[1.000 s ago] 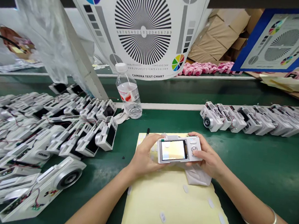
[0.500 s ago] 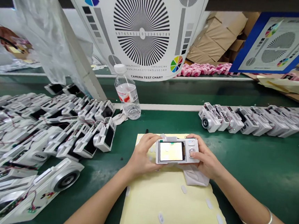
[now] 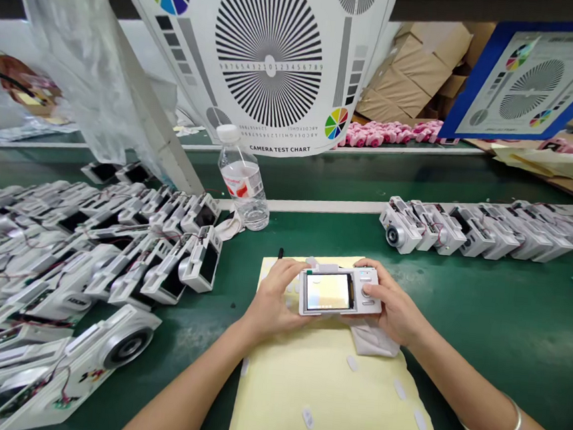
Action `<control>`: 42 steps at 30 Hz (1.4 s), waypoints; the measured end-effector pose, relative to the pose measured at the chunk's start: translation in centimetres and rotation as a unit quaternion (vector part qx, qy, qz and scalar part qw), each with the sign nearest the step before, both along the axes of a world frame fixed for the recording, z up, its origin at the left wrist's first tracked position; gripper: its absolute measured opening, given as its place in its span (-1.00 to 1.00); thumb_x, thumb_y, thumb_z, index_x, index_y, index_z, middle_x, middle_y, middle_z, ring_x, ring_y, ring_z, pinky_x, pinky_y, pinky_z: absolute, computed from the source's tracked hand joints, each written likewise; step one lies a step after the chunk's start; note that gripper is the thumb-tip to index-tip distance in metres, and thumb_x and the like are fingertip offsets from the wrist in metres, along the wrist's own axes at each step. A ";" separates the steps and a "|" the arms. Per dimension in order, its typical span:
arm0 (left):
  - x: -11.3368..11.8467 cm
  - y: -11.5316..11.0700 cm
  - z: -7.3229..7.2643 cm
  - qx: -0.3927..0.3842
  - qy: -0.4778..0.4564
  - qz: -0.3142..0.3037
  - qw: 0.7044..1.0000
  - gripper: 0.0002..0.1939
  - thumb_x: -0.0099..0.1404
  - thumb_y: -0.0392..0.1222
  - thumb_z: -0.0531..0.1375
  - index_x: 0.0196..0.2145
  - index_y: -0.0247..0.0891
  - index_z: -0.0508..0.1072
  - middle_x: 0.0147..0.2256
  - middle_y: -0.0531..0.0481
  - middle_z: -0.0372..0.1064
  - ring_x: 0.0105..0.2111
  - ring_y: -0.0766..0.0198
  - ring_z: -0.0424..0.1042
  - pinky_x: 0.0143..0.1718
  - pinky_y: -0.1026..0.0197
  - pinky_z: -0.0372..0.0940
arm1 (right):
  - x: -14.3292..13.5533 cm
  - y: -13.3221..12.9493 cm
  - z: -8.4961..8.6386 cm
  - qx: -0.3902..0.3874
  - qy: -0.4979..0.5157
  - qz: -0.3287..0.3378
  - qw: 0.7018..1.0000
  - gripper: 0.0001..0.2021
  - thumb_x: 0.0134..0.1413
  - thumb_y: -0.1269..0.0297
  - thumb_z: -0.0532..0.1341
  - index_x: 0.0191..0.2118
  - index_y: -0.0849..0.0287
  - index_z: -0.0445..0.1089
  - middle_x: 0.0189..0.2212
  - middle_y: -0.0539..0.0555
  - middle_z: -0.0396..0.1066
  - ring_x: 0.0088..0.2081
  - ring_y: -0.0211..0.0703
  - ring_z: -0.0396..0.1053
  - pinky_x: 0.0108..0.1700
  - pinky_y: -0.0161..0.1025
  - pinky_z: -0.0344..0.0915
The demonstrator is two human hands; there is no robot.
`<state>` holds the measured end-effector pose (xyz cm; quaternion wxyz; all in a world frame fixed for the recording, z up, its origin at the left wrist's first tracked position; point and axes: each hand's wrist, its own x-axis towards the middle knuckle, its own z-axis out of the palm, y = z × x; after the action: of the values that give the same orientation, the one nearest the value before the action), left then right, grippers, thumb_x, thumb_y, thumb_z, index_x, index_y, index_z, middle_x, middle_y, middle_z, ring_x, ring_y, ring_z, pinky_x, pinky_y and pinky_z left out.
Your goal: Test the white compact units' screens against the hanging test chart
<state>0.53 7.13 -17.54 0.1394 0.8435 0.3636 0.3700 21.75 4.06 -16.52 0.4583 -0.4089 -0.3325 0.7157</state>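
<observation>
A white camera (image 3: pixel 328 292) with its lit screen facing me is held level between both hands. My left hand (image 3: pixel 273 301) grips its left end, thumb below and fingers at the top edge. My right hand (image 3: pixel 392 303) closes round the right end, with the thumb on the buttons beside the screen. Beneath them lies a yellow sheet (image 3: pixel 331 393) dotted with small pale stickers. A folded white cloth (image 3: pixel 376 338) rests on it, just under my right hand. The camera's lens side is hidden.
Many opened white cameras (image 3: pixel 78 243) are piled at the left; a row of cameras (image 3: pixel 476 228) stands at the back right. A water bottle (image 3: pixel 244 181) stands below a hanging test chart (image 3: pixel 270 53). Pink items (image 3: pixel 384 133) lie on the ledge behind.
My right thumb has moved slightly up across the buttons. The picture on the camera's screen has changed. Both hands still hold the camera in nearly the same place.
</observation>
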 end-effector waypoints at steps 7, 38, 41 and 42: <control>0.1 0.0 -0.1 0.007 -0.001 -0.003 1.000 -0.43 -0.09 -0.05 0.31 -0.13 -0.23 0.24 -0.17 -0.09 0.33 -0.17 0.14 0.32 -0.15 0.11 0.25 | 0.1 -0.1 0.0 0.006 0.006 0.001 1.000 -0.69 -0.14 0.35 0.16 -0.19 -0.03 0.16 -0.29 -0.05 0.30 -0.35 -0.16 0.40 -0.36 -0.04 0.44; 0.1 0.0 -0.3 0.022 -0.002 -0.006 1.000 -0.43 -0.08 -0.08 0.31 -0.12 -0.24 0.23 -0.19 -0.09 0.33 -0.19 0.16 0.32 -0.17 0.14 0.25 | 0.2 0.0 -0.2 0.009 0.006 0.003 1.000 -0.71 -0.09 0.38 0.15 -0.19 -0.04 0.18 -0.30 -0.08 0.32 -0.36 -0.17 0.41 -0.39 -0.08 0.45; 0.1 0.1 -0.4 0.022 -0.005 -0.007 1.000 -0.43 -0.08 -0.09 0.31 -0.12 -0.25 0.24 -0.19 -0.09 0.33 -0.19 0.16 0.32 -0.17 0.15 0.25 | 0.2 0.1 -0.1 0.012 0.009 0.002 1.000 -0.72 -0.09 0.38 0.15 -0.19 -0.03 0.18 -0.30 -0.07 0.31 -0.36 -0.17 0.41 -0.40 -0.07 0.45; 0.1 0.1 -0.4 0.022 -0.005 -0.007 1.000 -0.43 -0.08 -0.09 0.31 -0.12 -0.25 0.24 -0.19 -0.09 0.33 -0.19 0.16 0.32 -0.17 0.15 0.25 | 0.2 0.1 -0.2 0.014 0.010 0.002 1.000 -0.72 -0.09 0.38 0.15 -0.19 -0.03 0.18 -0.30 -0.07 0.31 -0.36 -0.17 0.41 -0.40 -0.07 0.45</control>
<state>0.63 7.25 -17.91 0.1252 0.8470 0.3488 0.3810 21.91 4.16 -16.68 0.4657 -0.3947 -0.3384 0.7161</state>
